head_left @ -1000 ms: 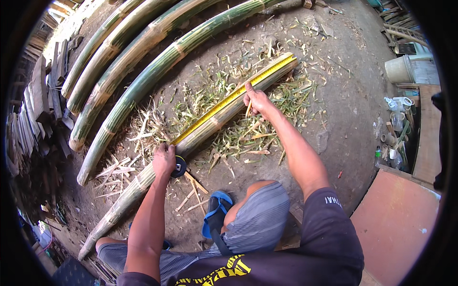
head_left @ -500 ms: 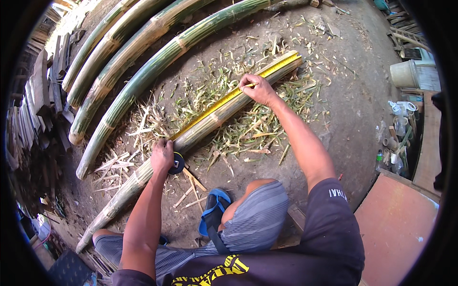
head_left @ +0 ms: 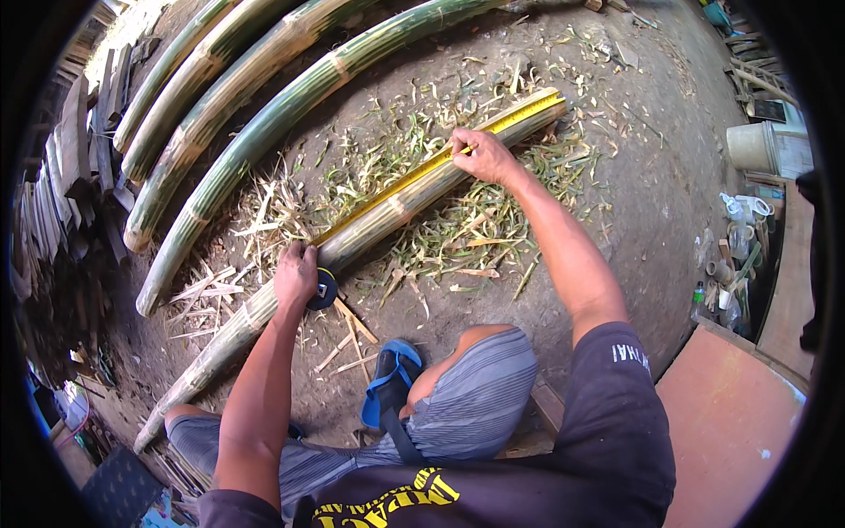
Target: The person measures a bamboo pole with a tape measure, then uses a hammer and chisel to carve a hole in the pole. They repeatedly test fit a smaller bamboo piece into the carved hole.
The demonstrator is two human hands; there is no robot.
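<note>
A bamboo pole [head_left: 398, 209] lies diagonally on the ground in front of me, with the yellow blade of a tape measure [head_left: 387, 195] stretched along its upper part to near the far end. My left hand [head_left: 297, 275] is closed on the tape measure at the pole's middle; the round dark case [head_left: 324, 289] shows just right of its fingers. Farther up the pole, my right hand [head_left: 486, 158] pinches a thin yellow pencil [head_left: 466, 150] over the tape blade. The fingertips rest at the blade's edge; whether the pencil's point touches the bamboo is hidden.
Several long green bamboo poles [head_left: 255, 150] lie side by side at the upper left. Shavings [head_left: 480, 224] cover the dirt around the measured pole. Split wood [head_left: 75, 167] is stacked at far left. A bucket [head_left: 751, 148] and a reddish board [head_left: 726, 414] are at right.
The whole view has shifted slightly. My right hand has tilted the pencil a little against the tape. Both hands keep nearly the same places along the pole, and the blade stays stretched.
</note>
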